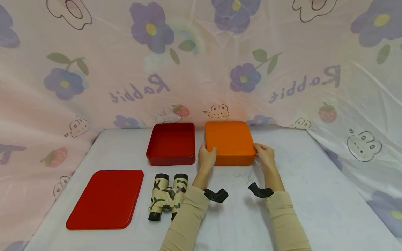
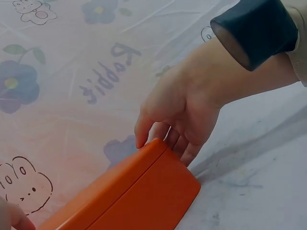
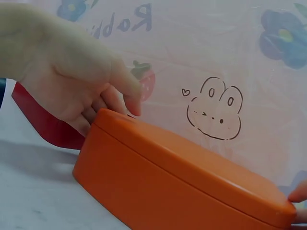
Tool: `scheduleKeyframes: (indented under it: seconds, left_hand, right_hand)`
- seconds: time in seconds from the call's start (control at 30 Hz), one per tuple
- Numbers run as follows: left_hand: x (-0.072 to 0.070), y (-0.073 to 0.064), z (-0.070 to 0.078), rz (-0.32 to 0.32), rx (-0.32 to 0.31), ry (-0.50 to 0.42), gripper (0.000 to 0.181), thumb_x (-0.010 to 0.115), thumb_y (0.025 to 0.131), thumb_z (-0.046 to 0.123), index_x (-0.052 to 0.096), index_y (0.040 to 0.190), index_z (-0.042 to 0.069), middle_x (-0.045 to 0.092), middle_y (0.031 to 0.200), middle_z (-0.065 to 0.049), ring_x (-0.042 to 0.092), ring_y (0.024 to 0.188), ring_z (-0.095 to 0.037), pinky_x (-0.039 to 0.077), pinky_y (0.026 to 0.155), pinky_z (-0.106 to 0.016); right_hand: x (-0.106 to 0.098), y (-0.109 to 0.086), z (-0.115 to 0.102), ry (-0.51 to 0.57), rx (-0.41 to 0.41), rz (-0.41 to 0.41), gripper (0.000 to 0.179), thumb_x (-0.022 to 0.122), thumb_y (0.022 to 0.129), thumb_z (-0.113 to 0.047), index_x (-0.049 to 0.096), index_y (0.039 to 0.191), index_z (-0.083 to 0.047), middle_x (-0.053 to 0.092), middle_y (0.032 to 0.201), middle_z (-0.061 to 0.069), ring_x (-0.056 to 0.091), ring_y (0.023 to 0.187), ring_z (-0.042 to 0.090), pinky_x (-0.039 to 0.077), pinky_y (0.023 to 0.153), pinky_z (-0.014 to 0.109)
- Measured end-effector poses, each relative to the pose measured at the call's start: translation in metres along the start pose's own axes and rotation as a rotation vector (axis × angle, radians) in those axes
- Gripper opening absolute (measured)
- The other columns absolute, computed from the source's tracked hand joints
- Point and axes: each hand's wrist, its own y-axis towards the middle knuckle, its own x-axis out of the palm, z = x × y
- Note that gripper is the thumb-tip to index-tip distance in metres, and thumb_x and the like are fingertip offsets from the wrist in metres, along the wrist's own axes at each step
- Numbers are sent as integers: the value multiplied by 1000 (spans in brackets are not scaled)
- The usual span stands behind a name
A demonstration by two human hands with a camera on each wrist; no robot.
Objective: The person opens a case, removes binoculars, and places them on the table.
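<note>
An orange box (image 1: 230, 141) with its lid on stands on the table, right of the centre line in the head view. My left hand (image 1: 207, 158) holds its front left corner, thumb at the lid's top edge and fingers along the side. At the opposite corner my right hand (image 1: 265, 155) grips the box's right side. The left wrist view shows the right hand (image 2: 180, 108) with its thumb on the lid's edge. A thin seam between lid and base of the orange box (image 3: 182, 177) shows in the right wrist view.
Left of the orange box sits an open red box (image 1: 171, 161). A flat red lid (image 1: 105, 198) lies at the front left. Camouflage binoculars (image 1: 158, 195) lie beside my left forearm, partly covered by the sleeve. A patterned cloth (image 1: 201, 69) hangs behind the white table (image 1: 329, 202).
</note>
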Motion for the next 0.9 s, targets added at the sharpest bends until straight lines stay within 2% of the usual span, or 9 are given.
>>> scheduleKeyframes:
  seconds: [0.07,0.13,0.27,0.43,0.57,0.67,0.8,0.9]
  left_hand:
    - [1,0,-2,8,-3,10,55,53,94,16,39,143,-5,48,145,-23,50,131,-34,38,115,-47]
    - [3,0,-4,17,-2,20,52,52,94,15,41,141,-5,51,142,-22,53,128,-33,40,113,-47]
    - [6,1,-7,24,1,24,52,51,95,15,40,142,-5,50,144,-22,52,129,-33,39,114,-47]
    - [8,2,-7,28,-1,7,55,49,97,17,36,145,-4,43,149,-22,45,136,-33,34,118,-47]
    - [7,5,-8,64,32,-8,48,46,98,16,42,141,-6,49,144,-24,49,134,-35,38,115,-46]
    - [6,6,-9,93,45,-27,44,44,99,14,47,137,-8,53,140,-25,52,131,-35,41,113,-45]
    - [4,7,-8,92,28,-74,41,43,100,11,48,136,-8,53,139,-26,52,131,-35,42,112,-44]
    - [2,7,-7,81,8,-99,40,44,100,9,48,135,-9,52,139,-26,51,131,-35,42,112,-43]
  right_hand:
    - [0,0,1,1,-3,3,48,47,99,-26,49,138,2,53,133,13,51,69,-9,42,72,6]
    - [1,0,2,1,-12,13,47,46,99,-25,51,137,2,56,129,11,51,71,-9,43,71,6]
    - [2,-1,1,18,-44,36,44,46,99,-21,52,135,3,59,122,9,50,72,-10,43,69,5]
    - [5,-2,-1,64,-58,30,44,43,101,-19,49,138,2,53,138,19,50,75,-10,43,69,3]
    - [7,-3,-2,115,-38,20,44,42,101,-18,47,140,2,47,145,19,50,81,-7,42,70,2]
    - [9,-3,-3,141,-28,16,44,43,101,-18,47,140,1,48,143,18,51,83,-6,43,70,3]
    - [11,-3,-4,139,-19,20,43,44,101,-18,49,139,1,49,139,15,52,84,-4,44,72,5]
    - [11,-2,-6,149,7,19,42,44,100,-18,49,139,0,48,141,13,54,95,2,45,81,9]
